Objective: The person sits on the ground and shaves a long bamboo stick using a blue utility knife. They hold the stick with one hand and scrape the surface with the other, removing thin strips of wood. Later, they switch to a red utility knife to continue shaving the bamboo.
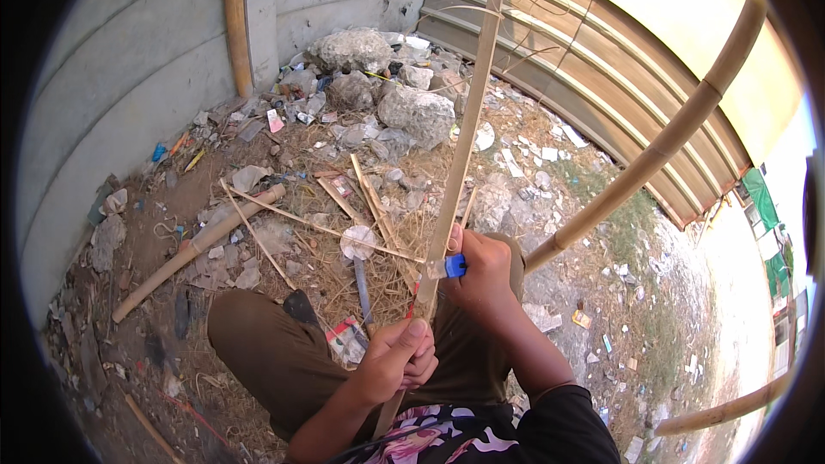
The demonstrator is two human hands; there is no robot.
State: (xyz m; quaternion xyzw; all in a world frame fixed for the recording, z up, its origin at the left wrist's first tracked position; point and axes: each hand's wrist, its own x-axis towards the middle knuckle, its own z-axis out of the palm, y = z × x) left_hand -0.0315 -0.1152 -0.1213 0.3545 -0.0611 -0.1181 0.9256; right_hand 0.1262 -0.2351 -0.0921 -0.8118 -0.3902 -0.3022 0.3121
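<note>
A long split bamboo strip (471, 120) stands slanted in front of me, running from my lap past the top of the view. Low on it, my left hand (397, 363) is closed around the strip, thumb along its face. Higher up, my right hand (483, 271) grips a small tool with a blue end (454, 266), pressed against the strip; most of the tool is hidden by the fingers, so its kind is unclear. A thin bamboo sliver (335, 230) reaches leftward from close to that spot. Below it, a flat grey blade-like piece (362, 288) lies on the ground.
A thick bamboo pole (636, 172) slants past my right knee. Another bamboo pole (198, 249) lies at the left, near split bamboo pieces (378, 206) and shavings. Rocks (416, 116) and litter lie before a concrete wall (129, 60) and a ribbed metal fence (593, 60).
</note>
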